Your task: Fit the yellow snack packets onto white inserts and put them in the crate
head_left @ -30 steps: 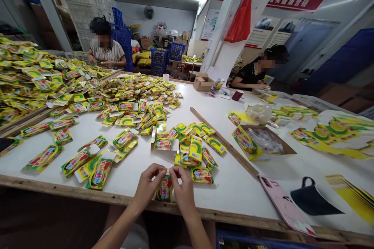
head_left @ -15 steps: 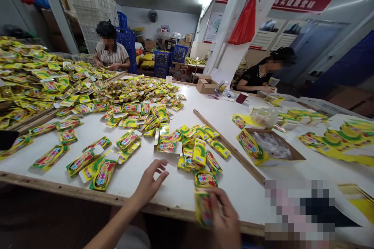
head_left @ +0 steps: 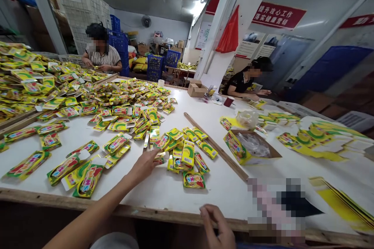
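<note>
My left hand [head_left: 144,165] reaches forward over the white table [head_left: 163,188], fingers stretched, fingertips touching a small yellow-green packet [head_left: 160,157] at the near edge of a loose cluster of packets [head_left: 187,151]. My right hand [head_left: 217,223] hangs low at the table's wooden front edge, fingers loosely curled and apart, with nothing visible in them. The closest packet to it lies flat on the table [head_left: 193,180].
Several flat packets [head_left: 84,175] lie near the front left, and a large heap [head_left: 43,85] covers the far left. A wooden strip [head_left: 216,148] runs diagonally. An open carton with plastic bags [head_left: 257,146] stands right. Two people [head_left: 101,52] [head_left: 245,81] sit at the far side.
Both hands were together on one packet. My right hand carried it down past the table edge and now shows none; my left hand opened and reached forward to the cluster.
</note>
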Action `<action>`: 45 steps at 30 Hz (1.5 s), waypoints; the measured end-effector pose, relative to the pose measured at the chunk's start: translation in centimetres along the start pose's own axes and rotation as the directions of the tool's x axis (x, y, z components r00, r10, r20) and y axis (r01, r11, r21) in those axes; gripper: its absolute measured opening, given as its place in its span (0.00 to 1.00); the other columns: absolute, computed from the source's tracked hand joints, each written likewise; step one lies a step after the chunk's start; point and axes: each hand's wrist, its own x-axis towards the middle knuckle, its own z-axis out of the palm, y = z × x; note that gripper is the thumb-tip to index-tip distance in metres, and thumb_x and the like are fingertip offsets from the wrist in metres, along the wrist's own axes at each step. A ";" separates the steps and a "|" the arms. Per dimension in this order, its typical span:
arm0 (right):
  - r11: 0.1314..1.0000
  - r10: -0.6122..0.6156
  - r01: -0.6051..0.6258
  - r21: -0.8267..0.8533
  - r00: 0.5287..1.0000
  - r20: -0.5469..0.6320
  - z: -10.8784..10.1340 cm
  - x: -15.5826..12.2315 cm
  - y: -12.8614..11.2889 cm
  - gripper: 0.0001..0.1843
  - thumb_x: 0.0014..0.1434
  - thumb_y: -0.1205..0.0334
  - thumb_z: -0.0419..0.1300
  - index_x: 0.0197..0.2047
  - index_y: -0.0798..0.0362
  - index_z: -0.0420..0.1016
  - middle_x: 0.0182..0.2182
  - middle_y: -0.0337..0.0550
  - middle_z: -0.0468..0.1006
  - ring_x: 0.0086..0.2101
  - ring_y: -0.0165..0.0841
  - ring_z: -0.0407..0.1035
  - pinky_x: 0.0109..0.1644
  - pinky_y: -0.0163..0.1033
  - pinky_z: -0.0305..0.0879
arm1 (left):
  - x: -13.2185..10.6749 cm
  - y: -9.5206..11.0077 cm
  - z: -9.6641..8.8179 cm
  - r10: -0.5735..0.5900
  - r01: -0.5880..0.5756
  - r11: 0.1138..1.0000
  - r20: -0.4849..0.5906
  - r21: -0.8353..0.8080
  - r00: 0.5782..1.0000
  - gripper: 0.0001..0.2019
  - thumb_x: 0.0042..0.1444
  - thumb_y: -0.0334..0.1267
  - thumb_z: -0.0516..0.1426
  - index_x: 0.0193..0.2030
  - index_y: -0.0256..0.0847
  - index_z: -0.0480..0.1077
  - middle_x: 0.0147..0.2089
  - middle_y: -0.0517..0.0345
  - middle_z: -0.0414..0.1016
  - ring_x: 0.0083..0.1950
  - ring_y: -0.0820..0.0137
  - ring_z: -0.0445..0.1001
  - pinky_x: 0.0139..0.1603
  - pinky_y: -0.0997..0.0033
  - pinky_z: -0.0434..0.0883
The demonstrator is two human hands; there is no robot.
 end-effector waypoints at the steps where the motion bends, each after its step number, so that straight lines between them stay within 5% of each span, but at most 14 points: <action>1: 0.998 0.004 -0.005 0.055 1.000 0.019 1.7 0.1 -0.8 0.17 0.59 0.46 0.57 0.32 0.51 0.75 0.29 0.42 0.79 0.33 0.36 0.74 0.40 0.34 0.70 | -1.0 0.7 -0.3 -0.034 0.033 0.997 -0.024 -0.076 0.999 0.19 0.60 0.33 0.52 0.58 0.44 0.56 0.45 0.52 0.77 0.47 0.60 0.76 0.48 0.60 0.70; 3: 0.988 -0.005 -0.007 0.156 0.997 0.075 4.6 0.5 -2.2 0.13 0.59 0.50 0.58 0.38 0.50 0.75 0.35 0.44 0.79 0.38 0.37 0.74 0.43 0.35 0.70 | -3.1 2.3 -0.7 -0.142 0.104 0.923 -0.076 -0.371 0.987 0.18 0.62 0.37 0.51 0.57 0.47 0.53 0.44 0.55 0.76 0.45 0.64 0.76 0.45 0.65 0.71; 6: 0.944 -0.054 0.000 0.331 0.987 0.154 8.2 1.2 -3.1 0.14 0.60 0.54 0.58 0.48 0.50 0.72 0.45 0.47 0.77 0.44 0.38 0.73 0.48 0.39 0.70 | -5.7 4.3 -0.3 -0.248 0.152 0.674 -0.027 -0.723 0.968 0.17 0.62 0.39 0.53 0.55 0.48 0.53 0.44 0.57 0.75 0.42 0.66 0.76 0.42 0.68 0.72; 9: 0.902 -0.075 -0.025 0.432 0.974 0.213 10.5 1.6 -2.9 0.15 0.61 0.57 0.57 0.51 0.49 0.69 0.46 0.47 0.77 0.43 0.37 0.74 0.47 0.39 0.71 | -7.3 4.8 0.6 -0.284 0.200 0.509 0.056 -0.837 0.957 0.19 0.60 0.40 0.56 0.55 0.49 0.55 0.44 0.57 0.75 0.40 0.67 0.76 0.41 0.69 0.71; 13: 0.907 -0.078 -0.013 0.422 0.977 0.200 11.5 1.9 -2.3 0.14 0.61 0.60 0.57 0.50 0.50 0.70 0.46 0.47 0.76 0.44 0.36 0.73 0.47 0.38 0.70 | -8.2 4.2 1.0 -0.305 0.242 0.437 0.111 -0.866 0.946 0.20 0.59 0.41 0.58 0.56 0.49 0.57 0.45 0.56 0.75 0.39 0.68 0.75 0.40 0.70 0.71; 20: 0.919 -0.115 -0.013 0.394 0.947 0.300 11.1 3.1 -3.5 0.08 0.62 0.60 0.56 0.43 0.51 0.72 0.36 0.42 0.78 0.36 0.34 0.72 0.41 0.35 0.68 | -7.8 3.2 0.7 -0.273 0.282 0.445 0.171 -0.850 0.947 0.17 0.57 0.41 0.59 0.52 0.46 0.63 0.41 0.58 0.75 0.34 0.71 0.73 0.34 0.75 0.69; 28: 0.943 -0.207 0.112 0.313 0.935 0.288 12.3 4.6 -4.8 0.08 0.61 0.63 0.56 0.30 0.52 0.73 0.32 0.41 0.74 0.36 0.35 0.70 0.42 0.36 0.64 | -7.4 2.2 0.3 -0.350 0.233 0.561 0.027 -0.795 0.936 0.07 0.55 0.40 0.60 0.37 0.40 0.69 0.33 0.59 0.73 0.37 0.68 0.73 0.37 0.74 0.69; 32: 0.928 -0.147 0.029 0.370 0.944 0.295 12.9 4.1 -4.0 0.06 0.61 0.62 0.55 0.39 0.52 0.72 0.34 0.43 0.76 0.36 0.35 0.72 0.41 0.36 0.67 | -7.3 2.4 0.4 -0.368 0.234 0.523 0.031 -0.820 0.929 0.10 0.55 0.40 0.60 0.42 0.41 0.69 0.37 0.57 0.75 0.38 0.67 0.75 0.39 0.71 0.71; 35: 0.913 -0.117 -0.004 0.408 0.956 0.270 12.9 3.8 -3.8 0.16 0.62 0.63 0.55 0.53 0.51 0.66 0.36 0.42 0.78 0.35 0.34 0.73 0.41 0.37 0.69 | -7.3 2.5 0.5 -0.370 0.223 0.487 0.032 -0.844 0.928 0.20 0.55 0.39 0.60 0.55 0.45 0.63 0.43 0.55 0.76 0.41 0.66 0.76 0.43 0.67 0.72; 40: 0.935 -0.232 0.123 0.334 0.921 0.313 12.1 4.0 -4.8 0.09 0.61 0.64 0.56 0.41 0.50 0.77 0.37 0.42 0.78 0.39 0.35 0.72 0.41 0.36 0.68 | -7.3 2.4 0.1 -0.315 0.229 0.644 0.019 -0.730 0.949 0.10 0.56 0.43 0.58 0.42 0.40 0.73 0.43 0.51 0.77 0.46 0.62 0.75 0.48 0.64 0.72; 45: 0.934 -0.224 0.110 0.341 0.922 0.316 11.9 3.7 -5.2 0.07 0.61 0.62 0.58 0.40 0.50 0.77 0.38 0.44 0.77 0.41 0.36 0.71 0.42 0.37 0.68 | -7.4 3.0 -0.1 -0.306 0.196 0.714 -0.049 -0.672 0.951 0.09 0.58 0.43 0.56 0.38 0.40 0.73 0.42 0.51 0.77 0.46 0.62 0.75 0.49 0.64 0.71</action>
